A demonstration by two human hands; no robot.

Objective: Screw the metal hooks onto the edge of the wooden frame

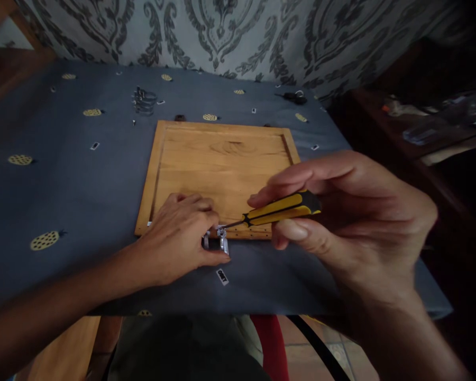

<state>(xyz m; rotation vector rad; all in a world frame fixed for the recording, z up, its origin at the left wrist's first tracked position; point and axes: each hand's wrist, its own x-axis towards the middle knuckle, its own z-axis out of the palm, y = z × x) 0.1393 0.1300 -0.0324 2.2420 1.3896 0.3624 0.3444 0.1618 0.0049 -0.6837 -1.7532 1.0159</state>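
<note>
In my right hand is a small screwdriver with a yellow and black handle, pinched between thumb and fingers. Its thin shaft points left, and the tip meets a shiny metal clip-like fitting at the near edge of a wooden panel. My left hand grips that fitting between thumb and fingers, resting partly on the panel. Fingers cover part of the fitting. The panel lies flat, with a raised frame and a row of small dark holes along its near edge.
On the blue pineapple-print tablecloth a bunch of metal pieces lies at the back left, with a small screw-like bit near it. A dark object with a ring is at the back right. A patterned wall stands behind.
</note>
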